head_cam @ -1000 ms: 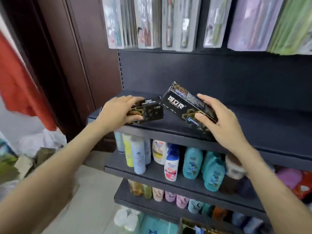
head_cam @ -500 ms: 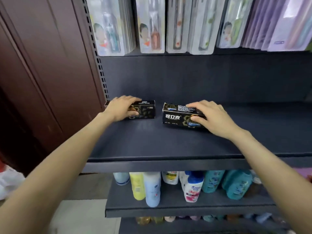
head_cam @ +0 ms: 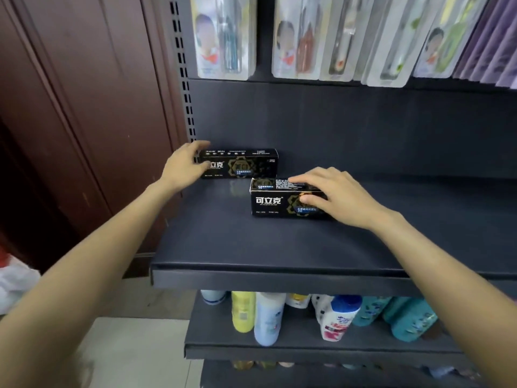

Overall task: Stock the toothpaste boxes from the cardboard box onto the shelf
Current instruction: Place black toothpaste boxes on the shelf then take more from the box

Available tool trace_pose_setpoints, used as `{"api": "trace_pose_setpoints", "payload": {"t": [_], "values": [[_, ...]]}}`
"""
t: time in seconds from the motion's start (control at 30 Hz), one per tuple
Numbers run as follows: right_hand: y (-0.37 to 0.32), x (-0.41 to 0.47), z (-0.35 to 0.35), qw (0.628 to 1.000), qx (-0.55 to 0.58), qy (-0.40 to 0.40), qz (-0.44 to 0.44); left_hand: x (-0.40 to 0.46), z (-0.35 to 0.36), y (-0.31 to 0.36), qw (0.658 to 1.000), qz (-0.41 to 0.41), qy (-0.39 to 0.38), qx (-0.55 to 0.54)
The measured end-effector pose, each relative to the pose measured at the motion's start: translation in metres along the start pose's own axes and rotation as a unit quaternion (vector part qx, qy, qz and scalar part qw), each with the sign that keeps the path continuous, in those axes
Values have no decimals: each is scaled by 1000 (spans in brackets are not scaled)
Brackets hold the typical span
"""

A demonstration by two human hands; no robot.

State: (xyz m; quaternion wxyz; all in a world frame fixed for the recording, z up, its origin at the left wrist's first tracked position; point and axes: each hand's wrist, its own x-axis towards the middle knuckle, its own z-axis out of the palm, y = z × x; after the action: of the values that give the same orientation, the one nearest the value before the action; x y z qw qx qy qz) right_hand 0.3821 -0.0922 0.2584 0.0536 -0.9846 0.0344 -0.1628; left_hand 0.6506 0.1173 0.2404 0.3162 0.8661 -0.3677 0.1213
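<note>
Two black toothpaste boxes on the dark shelf (head_cam: 279, 247), centre of frame. Rear box (head_cam: 246, 163): against the back panel, left hand (head_cam: 184, 169) at its left end, fingers loosely spread, contact unclear. Front box (head_cam: 282, 201): right hand (head_cam: 335, 197) over it, fingers on top, thumb on the front face. Bottles (head_cam: 268, 317): lower shelf.

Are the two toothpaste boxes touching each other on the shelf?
No: the back box sits against the rear panel, and the front box lies nearer the shelf edge, bare shelf between them.
</note>
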Motion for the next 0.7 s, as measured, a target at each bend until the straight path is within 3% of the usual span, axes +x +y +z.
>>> {"api": "trace_pose_setpoints", "payload": {"t": [0.07, 0.17, 0.27, 0.37, 0.53, 0.7], "values": [[-7, 4, 3, 1000, -3, -4, -6, -1, -3, -9, 1000, 6, -26, 6], [-11, 6, 4, 1000, -8, 0, -6, 8, 1, -7, 992, 85, -65, 65], [-10, 9, 4, 1000, -14, -3, -4, 22, 9, -2, 984, 80, -108, 120], [-14, 20, 6, 1000, -15, -6, -5, 32, 10, -7, 978, 93, -102, 153], [-36, 63, 15, 1000, -5, -19, -17, 30, 2, -21, 993, 102, -56, 16], [-55, 107, 31, 999, 13, -16, -26, -8, -19, -13, 984, -15, 57, -169]]}}
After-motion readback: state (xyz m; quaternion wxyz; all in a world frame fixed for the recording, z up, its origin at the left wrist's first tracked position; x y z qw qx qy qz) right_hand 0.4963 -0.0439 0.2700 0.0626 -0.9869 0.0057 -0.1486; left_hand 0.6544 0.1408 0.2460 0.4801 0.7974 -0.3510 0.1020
